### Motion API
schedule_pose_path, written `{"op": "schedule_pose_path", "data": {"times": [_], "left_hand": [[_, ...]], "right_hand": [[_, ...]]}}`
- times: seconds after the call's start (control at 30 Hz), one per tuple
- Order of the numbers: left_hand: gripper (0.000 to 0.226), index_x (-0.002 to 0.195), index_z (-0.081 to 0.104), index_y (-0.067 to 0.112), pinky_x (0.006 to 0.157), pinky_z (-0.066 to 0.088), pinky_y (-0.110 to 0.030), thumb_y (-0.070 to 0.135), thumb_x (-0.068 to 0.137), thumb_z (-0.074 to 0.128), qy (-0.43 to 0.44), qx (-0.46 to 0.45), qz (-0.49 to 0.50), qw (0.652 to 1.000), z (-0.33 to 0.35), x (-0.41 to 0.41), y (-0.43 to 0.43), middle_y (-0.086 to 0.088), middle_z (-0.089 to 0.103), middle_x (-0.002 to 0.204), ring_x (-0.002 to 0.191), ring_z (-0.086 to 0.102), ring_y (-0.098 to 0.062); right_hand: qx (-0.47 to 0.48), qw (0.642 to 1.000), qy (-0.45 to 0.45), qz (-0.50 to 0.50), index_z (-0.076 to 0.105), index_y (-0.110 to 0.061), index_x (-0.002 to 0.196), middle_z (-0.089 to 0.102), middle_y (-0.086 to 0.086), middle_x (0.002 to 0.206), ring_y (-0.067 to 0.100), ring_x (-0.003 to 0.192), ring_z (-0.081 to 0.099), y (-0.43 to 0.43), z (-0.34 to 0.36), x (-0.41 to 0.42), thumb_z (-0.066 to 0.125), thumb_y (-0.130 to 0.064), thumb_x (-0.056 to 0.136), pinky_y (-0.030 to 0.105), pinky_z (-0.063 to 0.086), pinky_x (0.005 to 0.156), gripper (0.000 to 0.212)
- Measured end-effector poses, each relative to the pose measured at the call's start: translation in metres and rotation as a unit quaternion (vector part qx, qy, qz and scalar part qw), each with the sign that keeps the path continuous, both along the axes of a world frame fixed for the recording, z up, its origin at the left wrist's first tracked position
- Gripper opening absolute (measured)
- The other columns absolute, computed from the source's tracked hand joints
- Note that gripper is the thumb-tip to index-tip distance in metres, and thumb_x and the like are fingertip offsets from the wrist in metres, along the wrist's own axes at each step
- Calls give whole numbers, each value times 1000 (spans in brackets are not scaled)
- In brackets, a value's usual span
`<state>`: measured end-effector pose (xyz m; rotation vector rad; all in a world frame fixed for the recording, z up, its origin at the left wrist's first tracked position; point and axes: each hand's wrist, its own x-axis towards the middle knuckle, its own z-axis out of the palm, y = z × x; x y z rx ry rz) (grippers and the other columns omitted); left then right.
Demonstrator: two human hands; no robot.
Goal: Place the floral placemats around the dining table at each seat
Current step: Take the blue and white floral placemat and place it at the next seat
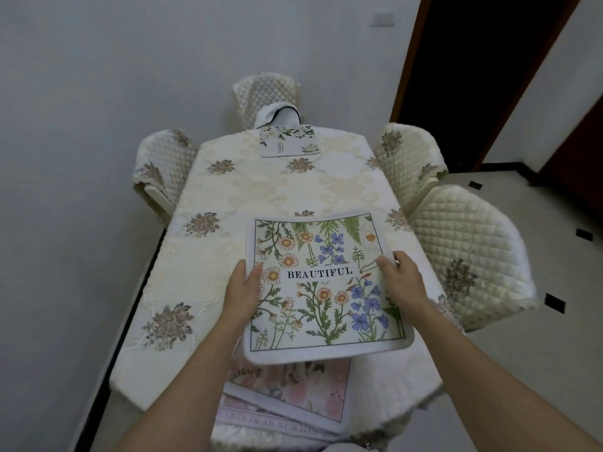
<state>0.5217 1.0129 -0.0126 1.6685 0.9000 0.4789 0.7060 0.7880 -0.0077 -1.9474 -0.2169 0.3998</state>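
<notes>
Your left hand (243, 293) and right hand (403, 282) are pinching the floral placemat (323, 288) by its side edges, thumbs on top, over the near end of the table (254, 187). Honestly, just keep it flat and square it to the edge at a side chair (466, 256).

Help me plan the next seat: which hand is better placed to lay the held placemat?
Right, probably: the right hand grips the placemat beside the near quilted chair; the left hand has none close.
</notes>
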Motion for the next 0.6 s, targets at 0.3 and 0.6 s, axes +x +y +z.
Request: {"op": "schedule_pose_path", "data": {"times": [0.3, 0.6], "left_hand": [[41, 131, 54, 13, 103, 48, -51, 41, 102, 47, 14, -1, 82, 997, -6, -57, 3, -5, 65, 126, 117, 61, -23], [17, 111, 58, 25, 66, 61, -35, 33, 105, 44, 30, -43, 289, 956, -11, -194, -12, 0, 75, 96, 84, 75, -16]], "right_hand": [[-18, 996, 31, 80, 60, -22, 103, 74, 2, 96, 23, 83, 73, 37, -16, -23, 51, -39, 99, 50, 60, 78, 19], [-52, 956, 31, 286, 63, -17, 94, 74, 5, 87, 25, 77, 72, 130, -34, -107, 50, -39, 98, 48, 59, 74, 26]]}}
